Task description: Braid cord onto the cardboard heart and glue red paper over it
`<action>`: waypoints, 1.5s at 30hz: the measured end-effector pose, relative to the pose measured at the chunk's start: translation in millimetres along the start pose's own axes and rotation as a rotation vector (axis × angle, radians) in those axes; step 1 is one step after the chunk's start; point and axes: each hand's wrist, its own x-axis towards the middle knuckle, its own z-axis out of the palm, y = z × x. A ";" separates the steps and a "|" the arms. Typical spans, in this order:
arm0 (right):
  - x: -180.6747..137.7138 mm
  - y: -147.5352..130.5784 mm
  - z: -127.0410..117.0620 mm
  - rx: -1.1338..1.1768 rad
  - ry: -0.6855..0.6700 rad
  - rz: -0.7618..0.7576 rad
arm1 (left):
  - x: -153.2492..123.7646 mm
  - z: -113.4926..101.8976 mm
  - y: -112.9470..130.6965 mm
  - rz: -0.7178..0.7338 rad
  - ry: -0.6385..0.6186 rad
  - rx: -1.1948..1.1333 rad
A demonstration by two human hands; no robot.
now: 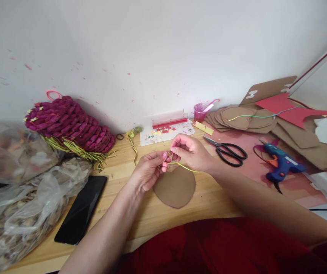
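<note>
My left hand [149, 171] and my right hand [190, 152] meet above the wooden table [123, 224]. Both pinch a thin yellow-green string [184, 166], which trails off to the right of my fingers. My left hand also holds the top edge of a brown leaf-shaped cardboard piece [176, 187], which lies flat on the table just under the hands.
Black scissors [229, 151] and a blue glue gun [280, 163] lie to the right, with a stack of brown cardboard shapes [239, 118] and red paper [289, 106] behind. A black phone [82, 209], plastic bags [17, 213] and a magenta woven piece [69, 123] sit left.
</note>
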 end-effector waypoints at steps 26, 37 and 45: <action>-1.8 -8.5 -1.4 -0.207 0.000 -0.166 | 0.6 0.7 0.0 -0.019 0.057 0.053; -1.3 -12.6 -4.2 -0.194 0.029 -0.111 | 0.5 1.4 2.2 0.005 0.079 0.080; 0.6 -9.3 -8.0 0.022 -0.155 0.175 | 1.0 -0.3 3.1 0.024 0.071 0.094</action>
